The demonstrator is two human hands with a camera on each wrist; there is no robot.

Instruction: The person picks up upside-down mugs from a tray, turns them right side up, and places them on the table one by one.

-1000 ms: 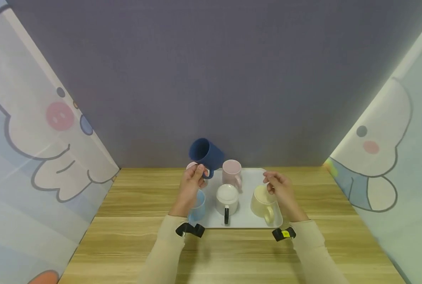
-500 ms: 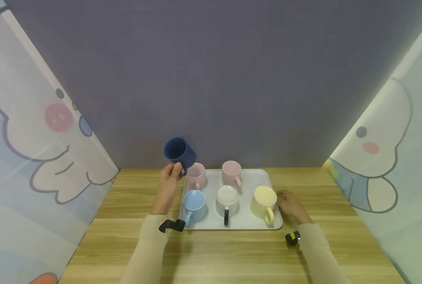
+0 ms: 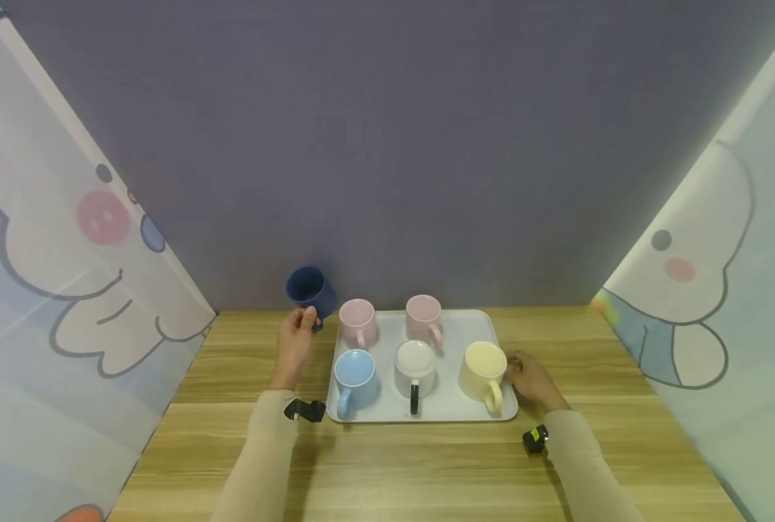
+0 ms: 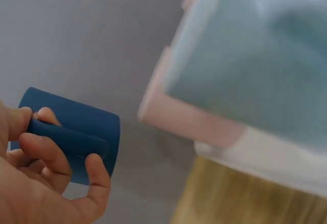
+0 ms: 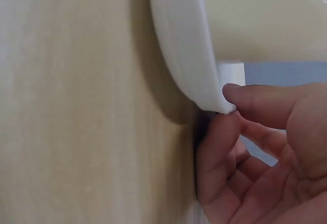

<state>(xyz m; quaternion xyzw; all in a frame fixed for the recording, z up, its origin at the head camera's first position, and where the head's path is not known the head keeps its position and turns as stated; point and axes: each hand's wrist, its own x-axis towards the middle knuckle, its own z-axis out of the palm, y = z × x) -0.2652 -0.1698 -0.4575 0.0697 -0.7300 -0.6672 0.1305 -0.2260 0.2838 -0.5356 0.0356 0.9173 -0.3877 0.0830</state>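
My left hand (image 3: 293, 344) grips the handle of a dark blue mug (image 3: 318, 296), left of the tray's back corner. The mug tilts, its mouth facing up and toward me. In the left wrist view, fingers (image 4: 48, 155) and thumb curl round the handle of the dark blue mug (image 4: 97, 114). At the tray's right side is my right hand (image 3: 532, 378), beside a pale yellow mug (image 3: 481, 375). The right wrist view shows its thumb and index finger pinching the rim of the white tray (image 5: 181, 45); the other fingers are curled below.
On the white tray (image 3: 465, 326) stand two pink mugs (image 3: 359, 330) at the back. A light blue mug (image 3: 357, 384) and a white mug (image 3: 413, 368) with a black handle are in front. Behind the wooden table (image 3: 426, 471) rises a grey wall (image 3: 400, 159).
My left hand has carried the dark blue mug left, off the tray's area, and lowered it. My right hand has come down from above the yellow mug to the tray's right rim.
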